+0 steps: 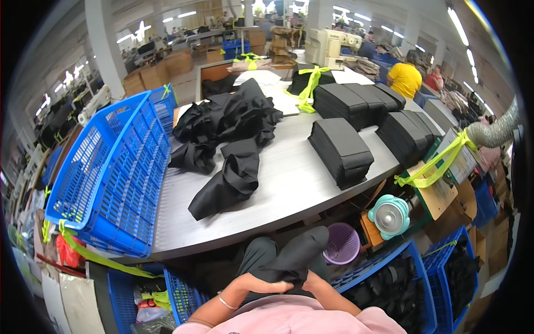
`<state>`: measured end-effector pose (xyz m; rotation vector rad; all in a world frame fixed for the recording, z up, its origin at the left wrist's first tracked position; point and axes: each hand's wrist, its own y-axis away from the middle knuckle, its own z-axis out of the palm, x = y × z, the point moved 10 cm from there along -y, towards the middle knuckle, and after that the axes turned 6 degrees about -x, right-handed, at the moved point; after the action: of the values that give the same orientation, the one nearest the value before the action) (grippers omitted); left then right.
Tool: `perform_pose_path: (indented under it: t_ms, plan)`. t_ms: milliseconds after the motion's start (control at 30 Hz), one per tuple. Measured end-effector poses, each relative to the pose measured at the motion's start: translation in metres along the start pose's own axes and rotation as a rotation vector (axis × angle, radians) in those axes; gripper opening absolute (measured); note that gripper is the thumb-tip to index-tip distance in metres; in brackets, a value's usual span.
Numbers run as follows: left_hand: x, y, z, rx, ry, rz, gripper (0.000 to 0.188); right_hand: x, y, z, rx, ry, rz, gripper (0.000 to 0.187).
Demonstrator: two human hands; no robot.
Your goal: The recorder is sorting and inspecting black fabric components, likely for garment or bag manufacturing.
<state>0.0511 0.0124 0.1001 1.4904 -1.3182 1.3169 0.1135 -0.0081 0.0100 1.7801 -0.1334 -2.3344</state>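
A black fabric piece (295,251) is held close to my body, above my lap, its far end bent toward the table. My left hand (268,285) grips its near edge from the left, with a pale bracelet on that wrist. At the same near end, my right hand (310,281) holds it from the right; its fingers are largely hidden by the cloth. Ahead on the table (278,178) lies a loose heap of crumpled black fabric (228,119). One black piece (231,175) trails from the heap toward me.
A blue crate (119,178) stands on the table's left end. Neat stacks of flat black pieces (340,153) fill the right side. Below right are a purple basket (341,245), a teal fan (389,218) and blue crates (384,284) of black pieces. A person in yellow (405,79) sits beyond.
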Motion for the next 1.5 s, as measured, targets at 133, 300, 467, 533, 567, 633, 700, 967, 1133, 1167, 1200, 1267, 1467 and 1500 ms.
perform_pose_path:
  t_ms: [133, 300, 467, 533, 567, 633, 700, 967, 1133, 1167, 1200, 1267, 1467, 1500]
  plan:
    - [-0.049, 0.021, -0.032, 0.563, -0.194, -0.152, 0.024, 0.041, 0.006, 0.009, -0.245, -0.081, 0.299, 0.021]
    - [-0.127, 0.049, -0.039, 0.821, -0.152, -0.033, 0.035, 0.023, 0.002, 0.044, -0.298, 0.173, 0.27, 0.012]
    - [-0.05, 0.009, -0.086, 0.733, -0.251, 0.049, 0.041, -0.016, -0.006, 0.091, -0.505, 0.519, -0.142, 0.018]
    - [-0.029, 0.011, -0.089, 0.695, -0.264, 0.047, 0.044, 0.044, -0.008, 0.085, -0.607, 0.626, 0.028, 0.023]
    - [-0.018, 0.014, -0.084, 0.677, -0.27, 0.047, 0.045, 0.044, -0.009, 0.086, -0.636, 0.667, 0.056, 0.024]
    - [0.005, 0.0, -0.082, 0.64, -0.284, 0.054, 0.049, 0.042, 0.001, 0.098, -0.749, 0.815, 0.095, 0.027]
    - [0.029, -0.005, -0.075, 0.588, -0.308, 0.084, 0.052, 0.048, 0.01, 0.101, -0.829, 0.88, 0.342, 0.025]
    - [-0.049, -0.002, -0.086, 0.83, 1.001, 0.069, 0.058, 0.051, 0.002, 0.01, -0.06, 1.075, -0.006, 0.017]
    - [-0.062, 0.036, -0.101, 0.987, 0.967, 0.151, 0.061, -0.092, 0.017, -0.017, 0.5, 0.686, -0.421, 0.014]
    - [-0.053, 0.036, -0.095, 0.954, 0.806, 0.103, 0.061, -0.116, 0.019, -0.004, 0.535, 0.739, -0.563, 0.016]
    - [-0.044, 0.037, -0.089, 0.918, 0.645, 0.058, 0.061, -0.117, 0.011, -0.001, 0.515, 0.795, -0.575, 0.017]
    - [-0.024, 0.035, -0.081, 0.846, 0.328, -0.025, 0.061, -0.097, -0.013, -0.008, 0.385, 0.749, -0.441, 0.02]
    - [-0.03, 0.036, -0.085, 0.77, 0.227, -0.008, 0.057, -0.077, -0.007, -0.003, -0.136, -0.042, -0.106, 0.013]
    - [-0.041, 0.039, -0.084, 0.769, 0.227, -0.011, 0.057, -0.088, -0.007, -0.002, -0.18, -0.097, -0.171, 0.015]
